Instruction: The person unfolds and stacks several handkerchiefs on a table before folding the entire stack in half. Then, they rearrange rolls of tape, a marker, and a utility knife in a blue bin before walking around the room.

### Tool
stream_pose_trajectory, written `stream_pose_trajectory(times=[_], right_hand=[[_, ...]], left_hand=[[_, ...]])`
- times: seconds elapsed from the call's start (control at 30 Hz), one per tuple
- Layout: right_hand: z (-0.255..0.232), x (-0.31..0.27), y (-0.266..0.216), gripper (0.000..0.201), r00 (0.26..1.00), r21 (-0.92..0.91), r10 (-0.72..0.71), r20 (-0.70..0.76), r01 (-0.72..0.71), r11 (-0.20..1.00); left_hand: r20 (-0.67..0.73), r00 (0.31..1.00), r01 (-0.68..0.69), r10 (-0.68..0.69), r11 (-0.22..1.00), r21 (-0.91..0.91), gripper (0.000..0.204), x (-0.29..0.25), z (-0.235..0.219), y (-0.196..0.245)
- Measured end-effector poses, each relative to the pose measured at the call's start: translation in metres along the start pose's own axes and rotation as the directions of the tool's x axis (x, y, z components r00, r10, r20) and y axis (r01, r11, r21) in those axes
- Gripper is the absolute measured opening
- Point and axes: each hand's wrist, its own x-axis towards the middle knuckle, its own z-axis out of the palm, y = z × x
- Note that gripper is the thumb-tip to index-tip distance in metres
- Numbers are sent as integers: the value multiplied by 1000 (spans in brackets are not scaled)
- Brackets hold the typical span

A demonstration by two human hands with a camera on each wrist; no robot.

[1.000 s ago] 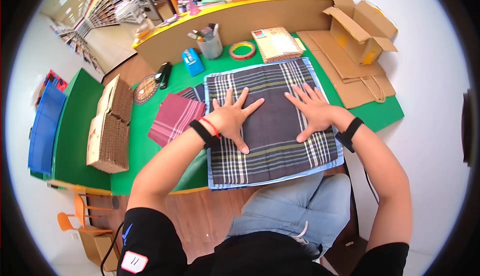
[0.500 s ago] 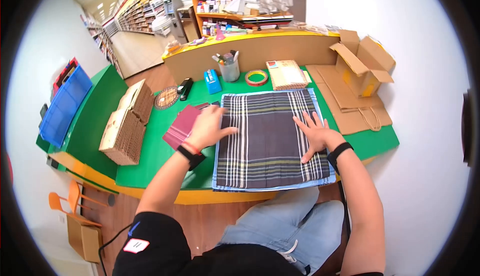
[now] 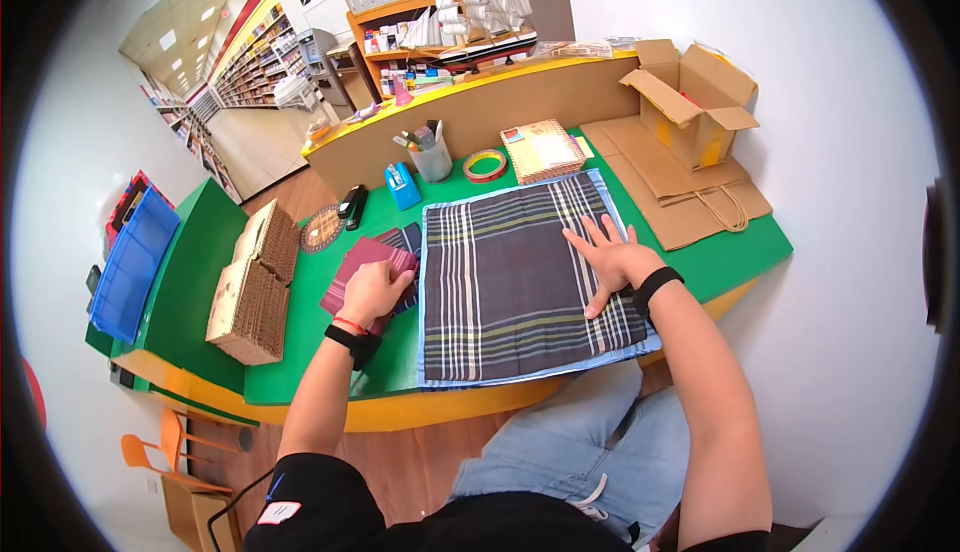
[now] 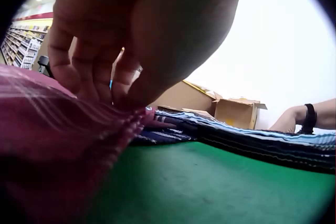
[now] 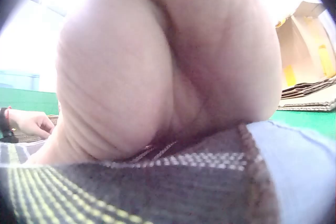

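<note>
My left hand (image 3: pixel 373 292) has its fingertips and thumb together on a folded maroon striped cloth (image 3: pixel 348 270). Seen from the left wrist, the curled fingers (image 4: pixel 100 71) pinch the edge of that maroon cloth (image 4: pixel 63 129). Folded dark cloths (image 4: pixel 163 132) lie just beyond it. With fingers spread, my right hand (image 3: pixel 612 264) rests on a large dark plaid cloth (image 3: pixel 520 282). This plaid cloth lies flat on top of light blue cloth (image 5: pixel 299 166), whose border shows around it.
A tape roll (image 3: pixel 485 166), a pen cup (image 3: pixel 430 160), a blue dispenser (image 3: pixel 402 187) and a stapler (image 3: pixel 352 208) line the back of the green table (image 3: pixel 320 372). Stacked cardboard pieces (image 3: pixel 245 312) stand left. An open box (image 3: pixel 690 117) and a paper bag (image 3: pixel 690 222) sit right.
My left hand has lifted off the plaid cloth, moved left and taken hold of the maroon cloth. The right hand has stayed spread on the plaid cloth. The head view has shifted.
</note>
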Motion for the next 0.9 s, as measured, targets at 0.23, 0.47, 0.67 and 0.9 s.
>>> stream_pose_trajectory(times=[0.23, 0.47, 0.67, 0.9], right_hand=[[2, 2, 1, 157, 1000, -11, 3, 9, -3, 1000], [0, -5, -7, 151, 998, -85, -10, -61, 4, 996], [-14, -24, -117, 114, 804, 188, -372, -464, 499, 846], [-38, -25, -146, 20, 846, 365, -80, -528, 311, 878]], left_hand=[[142, 975, -173, 171, 985, 2, 25, 25, 8, -28], [-413, 909, -295, 54, 784, -546, 16, 33, -49, 2], [-548, 801, -498, 240, 775, -389, 13, 15, -101, 95], [-528, 771, -599, 357, 688, -410, 16, 10, -130, 139]])
